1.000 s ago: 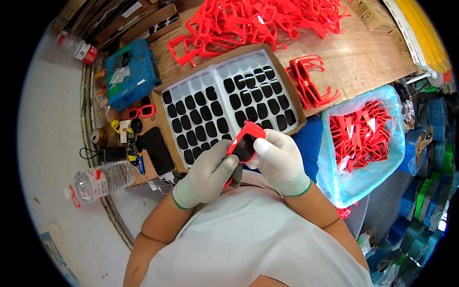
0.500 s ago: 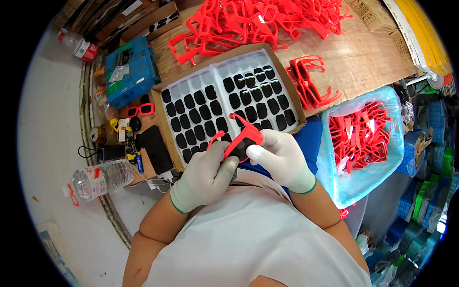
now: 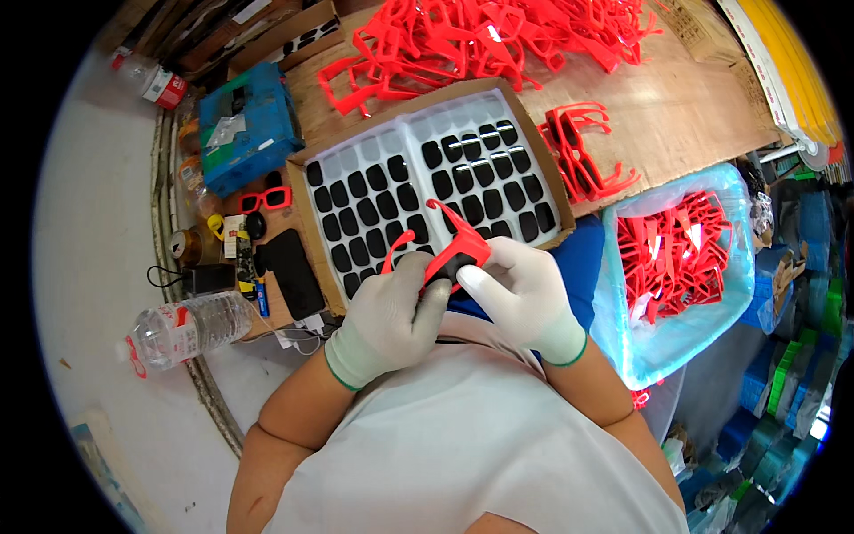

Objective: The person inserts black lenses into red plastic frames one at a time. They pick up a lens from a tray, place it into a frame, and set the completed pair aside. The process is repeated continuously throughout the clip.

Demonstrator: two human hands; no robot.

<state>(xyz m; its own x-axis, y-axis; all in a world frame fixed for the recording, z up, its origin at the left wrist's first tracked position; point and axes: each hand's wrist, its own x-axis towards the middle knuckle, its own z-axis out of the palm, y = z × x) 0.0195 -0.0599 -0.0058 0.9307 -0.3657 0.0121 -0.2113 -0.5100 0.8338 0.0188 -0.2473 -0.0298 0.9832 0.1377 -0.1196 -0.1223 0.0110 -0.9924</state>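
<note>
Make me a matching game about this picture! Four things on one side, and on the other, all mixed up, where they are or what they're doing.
Things:
1. Left hand and right hand
2. Black lenses in front of the hands
3. Black phone
4. Bin with the blue liner

Places and states:
A. Full of red frames
B. Lying just left of the cardboard box
C. In pale gloves, holding red glasses
D. Sitting in rows inside the cardboard box

Right pairs: 1-C, 2-D, 3-B, 4-A
</note>
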